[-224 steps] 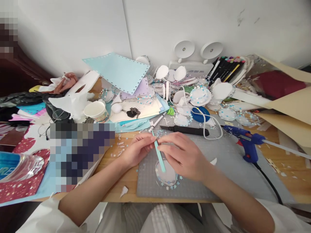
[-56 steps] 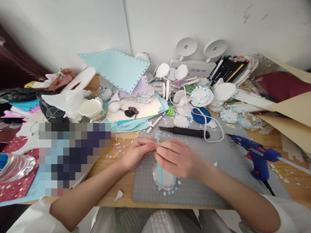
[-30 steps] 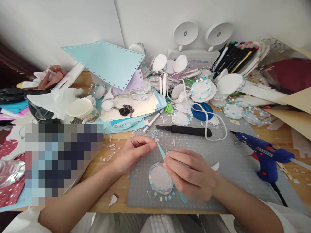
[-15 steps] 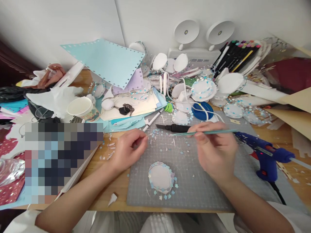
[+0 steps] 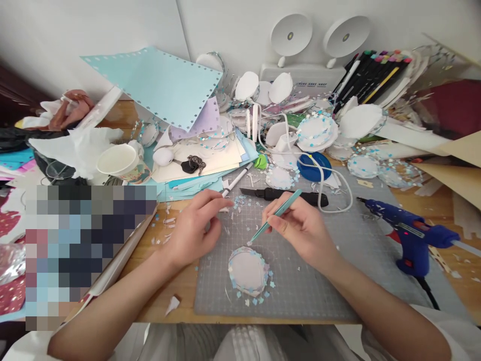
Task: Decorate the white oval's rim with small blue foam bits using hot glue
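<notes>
My right hand (image 5: 296,223) grips teal tweezers (image 5: 276,215) like a pen. Their tips point down-left at the upper edge of a round white disc (image 5: 247,273), beside a tiny pale flower piece (image 5: 249,243); whether the tips pinch it I cannot tell. Small blue, white and lilac flower pieces ring the disc, which lies flat on a grey cutting mat (image 5: 319,296). My left hand (image 5: 199,225) rests at the mat's left edge, holding nothing visible, thumb apart and index finger stretched towards a scatter of tiny blue flower pieces (image 5: 242,201).
Behind the hands lies a black craft knife (image 5: 285,195), with a white cord (image 5: 347,188) looped over its end. A blue glue gun (image 5: 413,235) lies at right. Decorated discs (image 5: 315,131), stacked papers (image 5: 203,163) and a paper cup (image 5: 118,163) crowd the back.
The right hand has come left and down, swinging the tweezers from nearly level to slanting at the disc's upper edge. The left hand's fingers have stretched out. The view has shifted slightly.
</notes>
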Demonstrator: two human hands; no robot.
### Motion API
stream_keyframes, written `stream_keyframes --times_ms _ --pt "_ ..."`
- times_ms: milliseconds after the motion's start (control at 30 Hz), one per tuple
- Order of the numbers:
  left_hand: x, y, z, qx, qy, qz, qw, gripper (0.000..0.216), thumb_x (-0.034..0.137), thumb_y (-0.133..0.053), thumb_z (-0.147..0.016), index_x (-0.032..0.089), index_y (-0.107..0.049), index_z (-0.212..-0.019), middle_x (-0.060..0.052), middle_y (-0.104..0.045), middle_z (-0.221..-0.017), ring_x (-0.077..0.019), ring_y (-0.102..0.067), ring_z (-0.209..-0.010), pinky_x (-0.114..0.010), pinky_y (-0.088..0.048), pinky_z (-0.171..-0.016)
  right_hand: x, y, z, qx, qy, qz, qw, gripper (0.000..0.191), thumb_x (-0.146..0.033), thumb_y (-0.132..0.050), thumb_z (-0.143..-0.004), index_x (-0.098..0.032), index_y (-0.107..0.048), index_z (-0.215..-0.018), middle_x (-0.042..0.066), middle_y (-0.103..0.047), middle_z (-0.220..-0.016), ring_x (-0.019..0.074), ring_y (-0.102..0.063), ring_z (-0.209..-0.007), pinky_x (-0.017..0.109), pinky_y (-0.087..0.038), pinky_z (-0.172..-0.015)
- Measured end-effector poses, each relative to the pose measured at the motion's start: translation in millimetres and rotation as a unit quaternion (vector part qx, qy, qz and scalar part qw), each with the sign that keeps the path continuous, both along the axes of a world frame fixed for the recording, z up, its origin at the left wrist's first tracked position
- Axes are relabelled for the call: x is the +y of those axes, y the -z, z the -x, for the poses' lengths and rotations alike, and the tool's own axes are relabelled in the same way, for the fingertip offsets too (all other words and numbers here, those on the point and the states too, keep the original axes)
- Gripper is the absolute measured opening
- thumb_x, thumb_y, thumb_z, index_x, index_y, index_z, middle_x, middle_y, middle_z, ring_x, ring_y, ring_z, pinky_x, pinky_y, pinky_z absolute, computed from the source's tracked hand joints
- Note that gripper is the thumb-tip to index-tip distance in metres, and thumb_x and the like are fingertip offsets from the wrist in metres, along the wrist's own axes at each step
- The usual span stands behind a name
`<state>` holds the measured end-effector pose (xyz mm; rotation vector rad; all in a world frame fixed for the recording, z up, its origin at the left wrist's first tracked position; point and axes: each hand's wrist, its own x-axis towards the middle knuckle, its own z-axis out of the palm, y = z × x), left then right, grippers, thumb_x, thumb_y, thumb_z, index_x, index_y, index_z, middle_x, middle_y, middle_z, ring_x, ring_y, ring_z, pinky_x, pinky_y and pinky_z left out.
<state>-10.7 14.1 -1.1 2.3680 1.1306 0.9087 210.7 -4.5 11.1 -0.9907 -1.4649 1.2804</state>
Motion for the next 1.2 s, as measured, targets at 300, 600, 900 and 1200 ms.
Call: stream_keyframes --times_ms 300,600,900,1200 --pt "-3 -14.0 1 -0.001 0.219 0.228 0.949 0.016 0.01 -0.049 -0.077 0.014 -0.062 -0.07 -0.003 -0.06 -0.067 -0.0124 -0.051 -0.062 -0.025 -0.038 -0.059 -3 -4.3 3 0.002 -0.036 0.095 0.995 0.014 -0.028 -0.06 -0.084 -0.019 -0.052 -0.077 0.001 -0.056 -0.075 0.011 -0.055 -0.066 0.025 -0.05 -0.062" --pt "-2 -7.7 -2 0.008 0.274 0.26 0.926 0.015 0.007 -0.051 -0.076 0.015 -0.054 -0.063 0.0 -0.051 -0.059 -0.0107 -0.045 -0.058 -0.023 -0.034 -0.057 -3 -2.5 4 0.02 -0.053 0.113 0.992 0.011 -0.025 -0.059 -0.084 -0.019 -0.052 -0.078 0.0 -0.056 -0.076 0.0106 -0.055 -0.067 0.025 -0.048 -0.063" --pt "-2 -6.9 -4 0.012 0.266 0.263 0.927 0.018 0.008 -0.049 -0.076 0.015 -0.046 -0.06 0.002 -0.041 -0.056 -0.01 -0.039 -0.055 -0.025 -0.03 -0.054 -3 0.7 5 -0.008 -0.057 0.131 0.99 0.011 -0.025 -0.058 -0.084 -0.019 -0.053 -0.077 0.0 -0.055 -0.076 0.0117 -0.055 -0.069 0.027 -0.048 -0.065" --pt "-2 -6.0 -3 0.009 0.273 0.257 0.927 0.018 0.009 -0.048 -0.076 0.016 -0.045 -0.06 0.002 -0.04 -0.056 -0.0104 -0.038 -0.055 -0.025 -0.029 -0.055 -2 -0.9 5 -0.021 -0.056 0.138 0.989 0.012 -0.026 -0.059 -0.083 -0.019 -0.052 -0.076 0.0 -0.055 -0.075 0.0117 -0.055 -0.068 0.027 -0.046 -0.064"
